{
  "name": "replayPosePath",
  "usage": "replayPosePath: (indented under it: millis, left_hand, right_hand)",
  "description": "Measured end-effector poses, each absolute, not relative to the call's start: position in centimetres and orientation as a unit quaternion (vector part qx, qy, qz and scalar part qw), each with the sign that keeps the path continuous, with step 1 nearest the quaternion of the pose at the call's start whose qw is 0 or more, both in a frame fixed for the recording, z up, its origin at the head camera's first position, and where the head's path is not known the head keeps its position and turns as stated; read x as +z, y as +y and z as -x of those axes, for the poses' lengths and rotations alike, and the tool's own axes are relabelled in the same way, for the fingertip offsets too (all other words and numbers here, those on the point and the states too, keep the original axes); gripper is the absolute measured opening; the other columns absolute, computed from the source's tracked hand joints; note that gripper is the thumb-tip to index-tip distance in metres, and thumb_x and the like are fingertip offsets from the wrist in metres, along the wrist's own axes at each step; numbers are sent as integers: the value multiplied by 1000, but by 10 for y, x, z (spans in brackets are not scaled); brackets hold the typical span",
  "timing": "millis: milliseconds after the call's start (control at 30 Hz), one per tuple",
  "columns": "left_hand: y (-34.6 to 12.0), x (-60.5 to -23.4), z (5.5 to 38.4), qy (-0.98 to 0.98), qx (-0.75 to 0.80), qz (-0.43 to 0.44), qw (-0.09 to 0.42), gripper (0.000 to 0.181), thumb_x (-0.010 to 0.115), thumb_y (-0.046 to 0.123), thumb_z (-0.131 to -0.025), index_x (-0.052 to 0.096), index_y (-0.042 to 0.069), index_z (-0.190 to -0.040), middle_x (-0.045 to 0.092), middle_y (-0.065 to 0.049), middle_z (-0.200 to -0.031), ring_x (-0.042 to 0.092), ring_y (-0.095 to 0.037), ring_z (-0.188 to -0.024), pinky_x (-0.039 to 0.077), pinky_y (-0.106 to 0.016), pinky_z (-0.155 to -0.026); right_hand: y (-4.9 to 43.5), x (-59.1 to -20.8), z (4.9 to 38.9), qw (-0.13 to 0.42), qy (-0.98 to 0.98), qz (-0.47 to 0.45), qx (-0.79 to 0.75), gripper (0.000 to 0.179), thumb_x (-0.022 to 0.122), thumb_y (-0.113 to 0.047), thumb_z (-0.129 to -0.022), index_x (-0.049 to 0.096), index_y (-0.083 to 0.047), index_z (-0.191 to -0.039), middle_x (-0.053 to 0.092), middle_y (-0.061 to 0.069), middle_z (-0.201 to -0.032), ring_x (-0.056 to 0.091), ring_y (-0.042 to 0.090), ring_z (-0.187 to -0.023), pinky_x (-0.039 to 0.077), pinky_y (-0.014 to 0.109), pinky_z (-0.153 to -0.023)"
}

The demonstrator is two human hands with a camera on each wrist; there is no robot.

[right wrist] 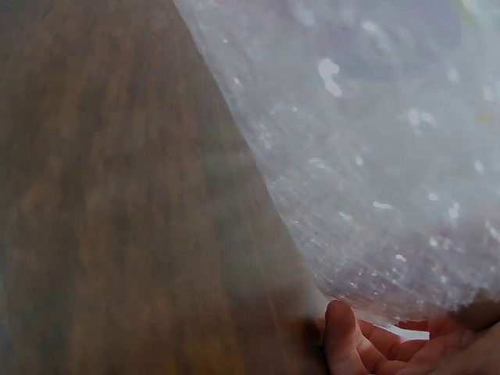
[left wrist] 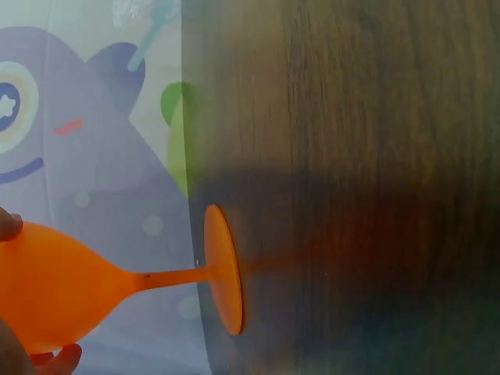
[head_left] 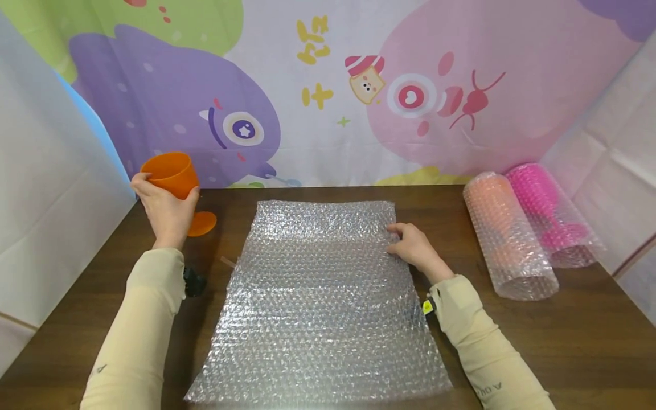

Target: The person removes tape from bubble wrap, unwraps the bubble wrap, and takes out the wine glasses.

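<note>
On the left of the head view, an orange plastic goblet [head_left: 197, 188] is gripped around its bowl by my left hand [head_left: 166, 208]. The goblet leans slightly, and its round foot [left wrist: 224, 269] is close over the table in the left wrist view. A wide sheet of clear bubble wrap [head_left: 323, 302] lies spread flat in front of me. My right hand [head_left: 415, 247] rests at the sheet's right edge, near the far end, with thumb and forefinger apart. In the right wrist view, fingertips [right wrist: 341, 316] are right at the edge of the wrap.
Two bubble-wrapped rolls lie on the right of the brown wooden table [head_left: 589, 319]: one holds an orange-pink item [head_left: 494, 210], the other a pink goblet [head_left: 535, 191]. A cartoon-printed cloth [head_left: 318, 136] hangs along the far edge, with white panels at both sides.
</note>
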State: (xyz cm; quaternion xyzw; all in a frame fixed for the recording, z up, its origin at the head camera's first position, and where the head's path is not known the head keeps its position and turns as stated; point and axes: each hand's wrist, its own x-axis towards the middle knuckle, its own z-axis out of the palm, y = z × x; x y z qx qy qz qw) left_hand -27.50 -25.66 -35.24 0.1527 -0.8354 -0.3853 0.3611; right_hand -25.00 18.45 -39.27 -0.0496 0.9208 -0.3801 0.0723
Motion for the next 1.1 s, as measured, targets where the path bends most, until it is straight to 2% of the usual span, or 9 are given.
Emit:
replayPosePath:
  millis: [567, 1000, 1100]
  left_hand:
    - [-258, -355, 276, -837, -367, -149, 378, 76, 68, 33, -77, 16, 10, -127, 21, -10, -135, 26, -24, -130, 19, -26, -110]
    - [-258, -347, 275, -850, -370, -153, 343, 79, 66, 36, -79, 11, 10, -129, 16, -11, -136, 27, -29, -130, 21, -31, -110]
    - [-256, -347, 275, -848, -371, -154, 345, 80, 65, 36, -79, 11, 10, -131, 7, -8, -142, 25, -27, -132, 20, -28, -110]
  right_hand:
    - [186, -396, 250, 57, 925, 63, -370, 51, 63, -8, -80, 48, 2, -128, 47, 26, -125, 44, 37, -115, 40, 47, -93]
    - [187, -392, 245, 62, 925, 62, -369, 52, 62, -11, -82, 45, 0, -130, 46, 25, -128, 44, 37, -117, 41, 48, -91]
    - [187, -392, 244, 65, 924, 58, -373, 52, 62, -12, -83, 45, -1, -130, 46, 25, -128, 44, 37, -117, 41, 47, -91]
